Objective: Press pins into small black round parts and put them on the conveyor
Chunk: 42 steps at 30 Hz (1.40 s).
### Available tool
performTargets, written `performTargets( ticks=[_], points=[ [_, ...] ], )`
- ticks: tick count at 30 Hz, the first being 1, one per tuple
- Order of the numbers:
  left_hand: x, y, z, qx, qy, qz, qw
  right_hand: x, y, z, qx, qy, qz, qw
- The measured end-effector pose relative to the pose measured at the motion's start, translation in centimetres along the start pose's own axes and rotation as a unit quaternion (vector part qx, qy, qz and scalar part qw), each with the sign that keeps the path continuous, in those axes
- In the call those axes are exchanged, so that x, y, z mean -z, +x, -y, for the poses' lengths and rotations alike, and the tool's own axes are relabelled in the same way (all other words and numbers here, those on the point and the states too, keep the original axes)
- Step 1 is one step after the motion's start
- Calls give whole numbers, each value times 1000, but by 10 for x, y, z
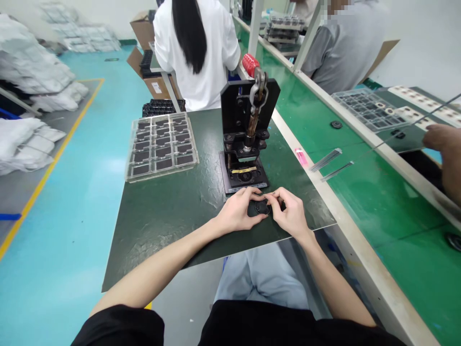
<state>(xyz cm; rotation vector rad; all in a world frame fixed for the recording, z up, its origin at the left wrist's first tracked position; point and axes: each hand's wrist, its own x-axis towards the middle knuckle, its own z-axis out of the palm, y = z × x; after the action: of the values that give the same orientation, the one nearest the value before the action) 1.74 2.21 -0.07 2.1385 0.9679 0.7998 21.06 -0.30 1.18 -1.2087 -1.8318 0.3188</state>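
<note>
A small round black part (261,207) rests low over the dark green work surface, partly covered by fingers. My left hand (240,209) curls round it from the left, thumb below and fingers above, gripping it. From the right, my right hand (288,209) pinches at its upper edge with thumb and forefinger; whatever lies between those fingertips is too small to make out. Just beyond both hands stands a black toggle press (248,134) with a red handle (250,64). A yellow strip (244,170) lies across its base.
A clear compartment tray (162,146) with dark flat pieces sits at the left. Along the right runs a green conveyor (360,173), with a pink object (300,156) and thin metal strips (326,160) by its rail. One person (196,53) is ahead, another (347,45) across the conveyor.
</note>
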Motion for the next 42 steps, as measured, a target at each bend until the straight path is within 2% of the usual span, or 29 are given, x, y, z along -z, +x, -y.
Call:
performTargets(
  ticks=[5, 10, 13, 16, 18, 20, 22, 23, 28, 30, 38, 42],
  points=[
    [0, 0, 1, 6, -2, -4, 1000, -2, 0, 2, 54, -54, -7, 997],
    [1, -1, 1, 7, -10, -3, 1000, -6, 2, 4, 79, -78, 2, 994],
    [0, 0, 1, 9, -17, -4, 1000, -7, 3, 1, 75, -64, 7, 995],
    [0, 2, 1, 8, -20, -9, 1000, -7, 4, 1, 34, -10, 18, 999],
    [0, 3, 1, 10, -19, -13, 1000, -4, 4, 4, -34, 64, -30, 997],
    [0, 4, 2, 13, -20, -14, 1000, 1, 3, 10, -102, 133, -149, 974],
    [1, 4, 2, 13, -19, -10, 1000, 6, 0, 18, -127, 156, -235, 951],
    [1, 4, 2, 12, -16, -8, 1000, 9, -1, 21, -121, 155, -236, 952],
    [1, 3, 2, 4, -9, -6, 1000, 18, -7, 30, -102, 188, -86, 973],
    [1, 4, 3, -1, -14, -8, 1000, 17, -6, 28, -110, 195, -53, 973],
    [1, 4, 1, 12, -40, -5, 999, -3, -3, 10, -110, 171, -84, 975],
    [-1, 3, 1, 28, -101, -1, 994, -10, -2, 2, -151, 208, -46, 965]
  ],
)
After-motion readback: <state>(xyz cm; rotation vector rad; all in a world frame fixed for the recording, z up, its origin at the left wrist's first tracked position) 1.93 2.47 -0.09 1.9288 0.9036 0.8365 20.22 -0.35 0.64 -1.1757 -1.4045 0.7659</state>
